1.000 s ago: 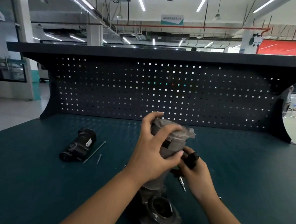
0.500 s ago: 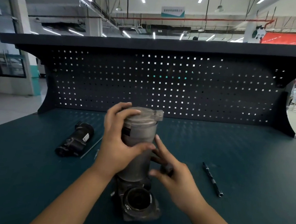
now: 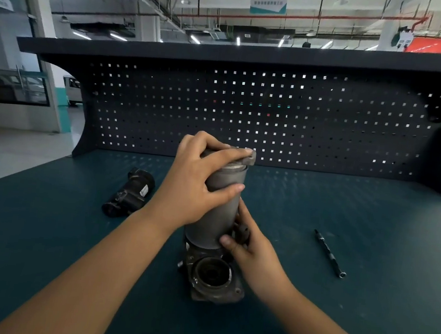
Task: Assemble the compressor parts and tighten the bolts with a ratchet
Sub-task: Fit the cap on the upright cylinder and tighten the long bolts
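Holding the cylinder [image 3: 208, 230] top, the left grip [image 3: 193, 185] is as before; the right grip [image 3: 254, 253] pinches a black part [image 3: 242, 233] beside it; ratchet [image 3: 329, 254] still on bench [image 3: 362, 301].

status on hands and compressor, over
Left hand grips grey cylinder near its top. Right hand at its base, on a small dark fitting, grip unclear. Slim dark tool lies apart on bench.

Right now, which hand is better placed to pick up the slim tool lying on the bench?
Right, likely. The right hand lies nearer the tool and only rests at the base of the cylinder; the left hand grips the cylinder, steadying it.
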`<state>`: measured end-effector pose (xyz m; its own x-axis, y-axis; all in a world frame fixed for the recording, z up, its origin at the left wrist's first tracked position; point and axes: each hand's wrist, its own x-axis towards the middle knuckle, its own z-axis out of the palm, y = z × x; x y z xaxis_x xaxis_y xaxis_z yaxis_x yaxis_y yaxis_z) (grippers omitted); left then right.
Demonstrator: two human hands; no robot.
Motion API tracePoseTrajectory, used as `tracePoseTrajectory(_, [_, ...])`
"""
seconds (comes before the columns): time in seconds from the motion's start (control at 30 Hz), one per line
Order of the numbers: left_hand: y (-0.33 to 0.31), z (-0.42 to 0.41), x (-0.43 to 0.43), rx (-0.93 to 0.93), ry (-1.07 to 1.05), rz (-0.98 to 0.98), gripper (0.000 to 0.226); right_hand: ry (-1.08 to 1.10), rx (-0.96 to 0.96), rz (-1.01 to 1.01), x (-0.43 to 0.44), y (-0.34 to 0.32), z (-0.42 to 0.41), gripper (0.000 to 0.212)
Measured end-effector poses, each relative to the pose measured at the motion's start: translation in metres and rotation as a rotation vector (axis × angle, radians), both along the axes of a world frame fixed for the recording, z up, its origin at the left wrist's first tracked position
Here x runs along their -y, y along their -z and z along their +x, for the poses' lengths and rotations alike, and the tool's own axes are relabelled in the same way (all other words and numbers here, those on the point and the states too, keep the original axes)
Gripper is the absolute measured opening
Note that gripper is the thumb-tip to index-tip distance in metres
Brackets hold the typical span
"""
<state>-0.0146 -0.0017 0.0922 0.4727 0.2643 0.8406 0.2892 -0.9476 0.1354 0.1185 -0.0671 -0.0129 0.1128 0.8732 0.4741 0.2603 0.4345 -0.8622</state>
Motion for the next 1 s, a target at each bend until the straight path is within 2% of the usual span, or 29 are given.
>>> tracePoseTrajectory(0.2, [0.0,-0.011,-0.007,-0.005,0.126,-0.137,0.049,0.032,-0.101,0.007,-0.005,-0.008,0.003,0.055])
tracePoseTrajectory(0.37, [0.005,-0.034,-0.022,-0.03,0.177,-0.225,0.055,0.032,-0.212,0.047,-0.022,-0.023,0.001,0.037])
tracePoseTrajectory(0.47, [0.013,-0.04,-0.028,0.012,0.281,-0.431,0.074,0.027,-0.164,0.061,-0.032,-0.021,-0.006,0.037])
tracePoseTrajectory(0.6, [0.026,-0.037,-0.028,0.203,0.339,-0.753,0.081,0.01,-0.08,0.084,-0.038,-0.019,-0.012,0.042])
tracePoseTrajectory(0.67, [0.034,-0.036,-0.032,0.24,0.381,-0.834,0.07,0.0,-0.026,0.072,-0.038,-0.02,-0.012,0.051])
tracePoseTrajectory(0.77, [0.044,-0.032,-0.036,0.299,0.435,-0.847,0.048,0.037,0.004,0.065,-0.041,-0.023,-0.019,0.065])
tracePoseTrajectory(0.83, [0.05,-0.03,-0.039,0.342,0.516,-0.903,0.039,0.077,-0.058,0.105,-0.045,-0.024,-0.024,0.065])
tracePoseTrajectory(0.93, [0.055,-0.044,-0.06,0.501,0.617,-1.124,0.036,0.164,-0.039,0.146,-0.047,-0.025,-0.03,0.06])
tracePoseTrajectory(0.97, [0.057,-0.053,-0.071,0.604,0.553,-1.177,0.036,0.18,-0.028,0.15,-0.047,-0.025,-0.031,0.059])
tracePoseTrajectory(1.0, [0.061,-0.064,-0.082,0.698,0.395,-1.189,0.032,0.187,-0.024,0.151,-0.047,-0.024,-0.032,0.058])
